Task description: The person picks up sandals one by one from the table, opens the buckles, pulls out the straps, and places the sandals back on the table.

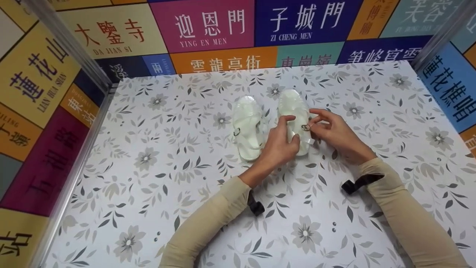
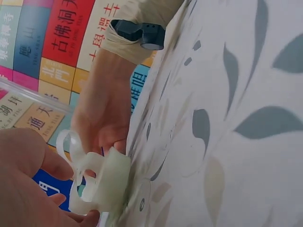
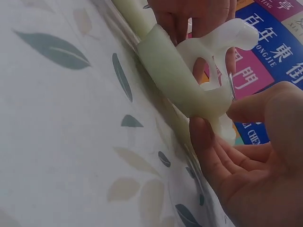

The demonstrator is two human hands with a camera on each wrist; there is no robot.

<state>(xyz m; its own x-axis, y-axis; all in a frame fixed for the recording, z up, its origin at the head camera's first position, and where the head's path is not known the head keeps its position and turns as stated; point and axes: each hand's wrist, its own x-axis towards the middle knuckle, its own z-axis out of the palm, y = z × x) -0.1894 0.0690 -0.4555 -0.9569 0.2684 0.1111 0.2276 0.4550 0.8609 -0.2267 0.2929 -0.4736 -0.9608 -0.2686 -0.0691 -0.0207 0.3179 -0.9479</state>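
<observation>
Two pale green, glossy sandals lie side by side in the head view, toes pointing away. The right sandal (image 1: 292, 100) is between both hands. My left hand (image 1: 279, 145) holds its inner side, index finger and thumb reaching over the footbed. At the outer side, my right hand (image 1: 336, 132) pinches the strap by the small metal buckle (image 1: 305, 127). In the right wrist view the thumb presses the edge of the sandal (image 3: 165, 71), and a loose-looking strap (image 3: 241, 35) arches above it. The left sandal (image 1: 247, 109) stands untouched, its buckle (image 1: 237, 131) on the left.
A white cloth with grey flowers and leaves covers the table (image 1: 148, 193). Panels with coloured place-name signs (image 1: 212, 26) rise at the back and both sides, with metal posts (image 1: 442, 31) at the corners. Small black cameras (image 1: 256, 206) sit on both wrists.
</observation>
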